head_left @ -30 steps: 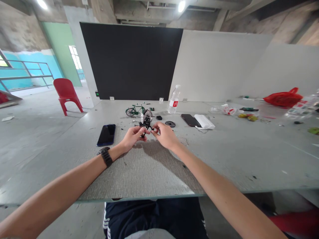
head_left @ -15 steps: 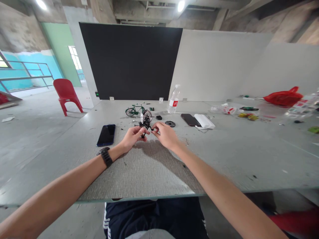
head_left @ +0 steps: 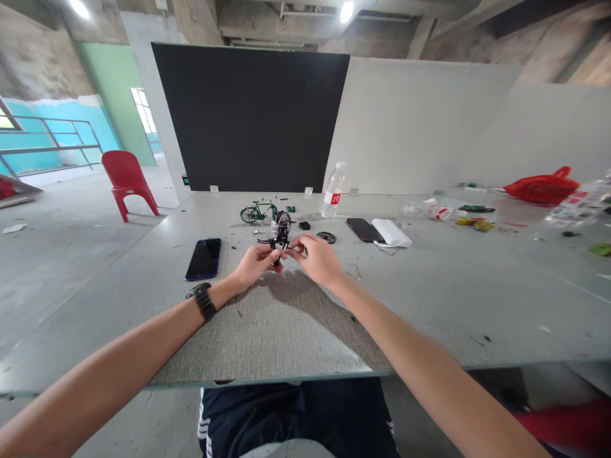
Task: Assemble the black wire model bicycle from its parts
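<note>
Over the middle of the table, my left hand is closed on a black model bicycle, held with its spoked wheel and silver rack toward the far side. My right hand pinches the bicycle's right side near the handlebar; the small part between its fingertips is mostly hidden. Just right of that hand a loose spoked wheel lies flat. Behind the held bicycle stands a green model bicycle. A small black piece sits between the two hands' far side and the bottle.
A dark phone lies left of my hands. To the right are another phone and a white pouch-like item. A water bottle stands near the back panel. Plastic packaging and a red bag lie far right.
The black bicycle has turned and tilted slightly in my left hand. My right fingers have shifted a little left, closer to my left hand.
</note>
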`<state>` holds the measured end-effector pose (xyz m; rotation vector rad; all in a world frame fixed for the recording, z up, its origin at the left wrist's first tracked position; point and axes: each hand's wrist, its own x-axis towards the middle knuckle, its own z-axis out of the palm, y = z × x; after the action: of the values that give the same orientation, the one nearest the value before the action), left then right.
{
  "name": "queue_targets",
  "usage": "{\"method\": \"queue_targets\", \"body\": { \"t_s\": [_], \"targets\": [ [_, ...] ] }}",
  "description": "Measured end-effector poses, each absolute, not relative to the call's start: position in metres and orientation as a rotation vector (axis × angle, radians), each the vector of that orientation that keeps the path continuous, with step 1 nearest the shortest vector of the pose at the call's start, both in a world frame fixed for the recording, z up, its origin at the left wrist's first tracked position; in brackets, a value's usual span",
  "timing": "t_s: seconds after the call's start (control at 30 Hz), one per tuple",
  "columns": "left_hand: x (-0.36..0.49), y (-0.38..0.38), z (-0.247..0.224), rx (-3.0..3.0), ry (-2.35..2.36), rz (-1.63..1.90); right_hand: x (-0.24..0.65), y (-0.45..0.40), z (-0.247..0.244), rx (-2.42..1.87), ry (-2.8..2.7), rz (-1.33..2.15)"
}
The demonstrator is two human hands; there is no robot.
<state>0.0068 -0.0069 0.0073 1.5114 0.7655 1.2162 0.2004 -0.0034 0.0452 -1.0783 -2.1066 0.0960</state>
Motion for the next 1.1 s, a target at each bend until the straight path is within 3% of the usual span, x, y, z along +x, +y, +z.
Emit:
{"method": "queue_targets", "body": {
  "t_s": [0.3,1.1],
  "targets": [
    [0.006,-0.003,0.002,1.689,0.778,1.124,0.206,0.002,0.048,-0.960,-1.877,0.025],
    [0.004,-0.002,-0.003,1.739,0.779,1.145,0.207,0.005,0.047,-0.899,-1.941,-0.056]
  ]
}}
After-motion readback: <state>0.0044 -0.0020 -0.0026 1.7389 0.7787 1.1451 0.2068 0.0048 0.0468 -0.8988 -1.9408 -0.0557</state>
